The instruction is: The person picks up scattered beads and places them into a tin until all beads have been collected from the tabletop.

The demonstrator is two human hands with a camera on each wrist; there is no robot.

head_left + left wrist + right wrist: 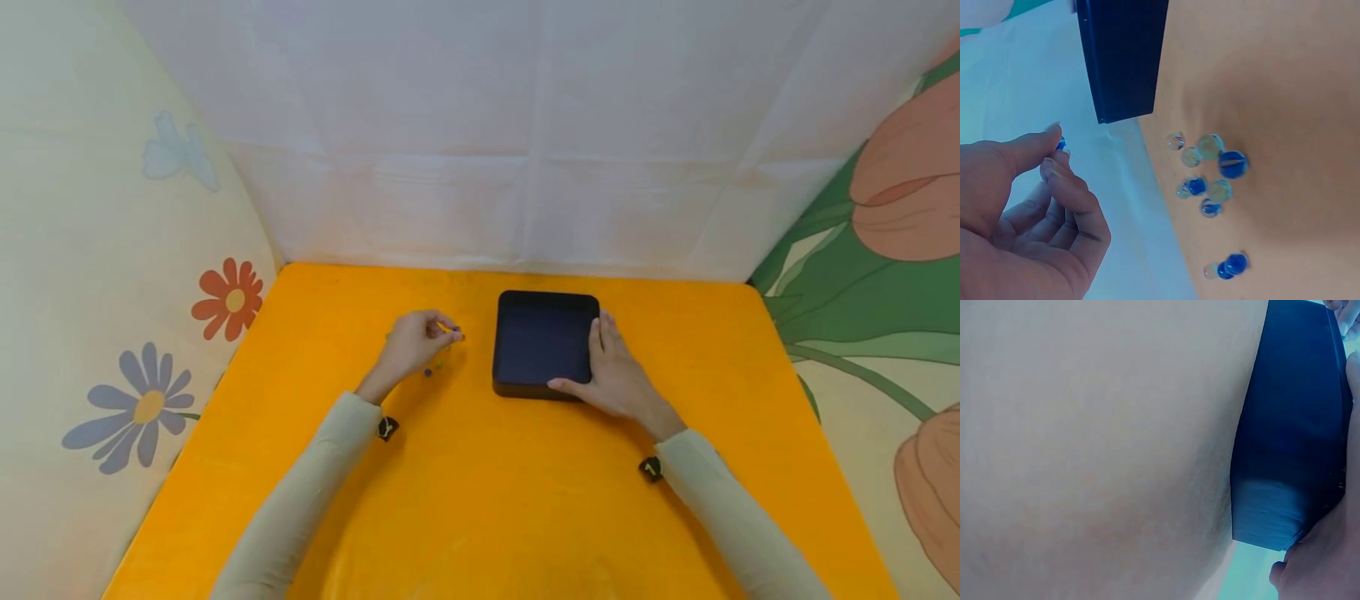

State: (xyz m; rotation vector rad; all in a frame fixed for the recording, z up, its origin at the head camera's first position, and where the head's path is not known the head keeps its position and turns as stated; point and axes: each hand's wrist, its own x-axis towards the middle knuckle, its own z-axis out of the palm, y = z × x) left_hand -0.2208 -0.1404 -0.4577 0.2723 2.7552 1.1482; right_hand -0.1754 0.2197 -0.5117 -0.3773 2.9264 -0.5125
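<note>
Orange table [487, 483] under black tray [542, 342]; tray interior dark, hard to make out. Right hand [618, 379] spread against tray's near right corner, fingers fairly straight; mostly cut off in right wrist view. Left hand [411, 340] left of tray, thumb and finger pinching. Loose marbles [1232, 165] left of tray, partly hidden by left hand in head view. Pinched blue marble [1061, 144], left of tray, mostly covered by fingertips.

Pinched marble [1061, 144] mostly hidden; left wrist view crops tray [1124, 59].
</note>
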